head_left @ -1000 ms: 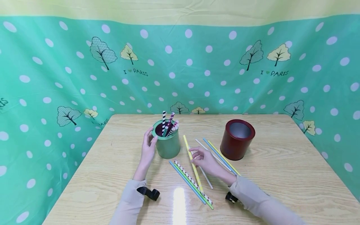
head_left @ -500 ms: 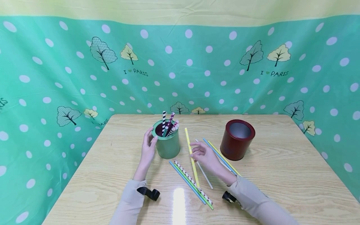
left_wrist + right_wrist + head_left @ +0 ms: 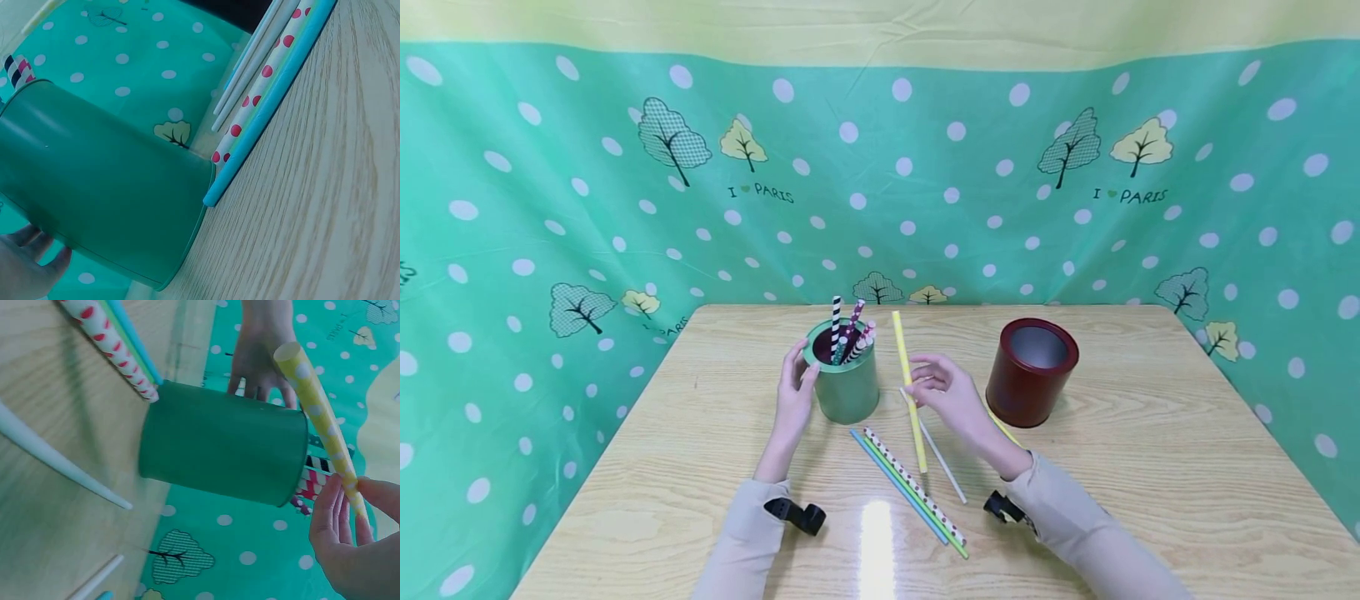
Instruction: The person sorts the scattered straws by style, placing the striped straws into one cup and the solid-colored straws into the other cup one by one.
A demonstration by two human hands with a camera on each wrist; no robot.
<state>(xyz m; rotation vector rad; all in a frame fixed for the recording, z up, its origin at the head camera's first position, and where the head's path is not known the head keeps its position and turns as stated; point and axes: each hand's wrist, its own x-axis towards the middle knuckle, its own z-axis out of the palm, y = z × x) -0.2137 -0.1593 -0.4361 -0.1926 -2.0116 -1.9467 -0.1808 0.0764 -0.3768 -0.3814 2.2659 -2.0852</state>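
A green can [image 3: 847,392] stands upright on the table and holds several patterned paper straws [image 3: 853,333], some black-striped, some magenta with dots. My left hand [image 3: 796,392] touches the can's left side near the rim, fingers fairly straight. My right hand [image 3: 946,393] pinches a yellow paper straw [image 3: 320,415] with pale dots between thumb and fingers. In the head view this straw [image 3: 901,342] slants upright to the right of the can, raised off the table. The can's wall hides the lower parts of the straws inside it.
Blue, green and red-dotted straws [image 3: 910,487] lie side by side in front of the can. A white straw [image 3: 943,462] lies under the right hand. At the right stands a dark red can [image 3: 1030,383], a yellow straw [image 3: 1003,429] beside it. A dotted curtain [image 3: 880,167] hangs behind.
My right hand has lifted the yellow straw off the others and moved it up and away from me. My left hand has stayed at the green can.
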